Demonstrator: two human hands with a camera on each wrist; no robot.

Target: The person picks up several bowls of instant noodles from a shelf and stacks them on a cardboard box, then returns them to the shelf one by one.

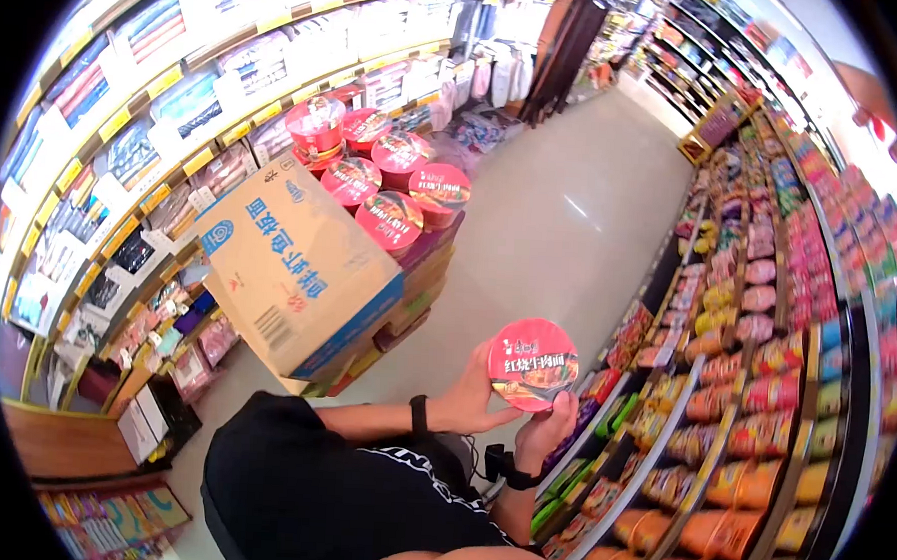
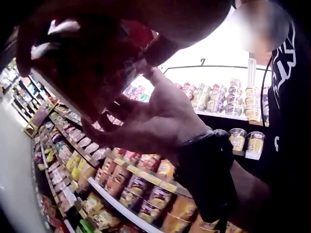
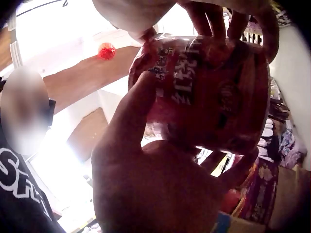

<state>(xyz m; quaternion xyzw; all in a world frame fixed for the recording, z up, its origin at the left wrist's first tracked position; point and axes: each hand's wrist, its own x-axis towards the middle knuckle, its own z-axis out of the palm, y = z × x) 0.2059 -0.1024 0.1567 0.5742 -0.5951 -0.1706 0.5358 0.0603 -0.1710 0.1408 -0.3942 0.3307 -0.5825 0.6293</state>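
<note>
While ranks of bright plastic snack packets [image 1: 723,532] fill the lower right, a large tan cardboard carton with blue print [image 1: 294,263] sits centre left. Just beyond it, round red-lidded noodle cups [image 1: 353,181] cluster lids up, probably for stability. Lower centre, the left hand [image 1: 468,396] and right hand [image 1: 550,425] both grip one more red-lidded paper noodle cup [image 1: 533,364] from opposite sides, likely steadying it, its printed lid turned towards the head camera.

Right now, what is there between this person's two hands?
A red noodle cup. The head view shows it between the left hand and the right hand, and both are holding it.
</note>
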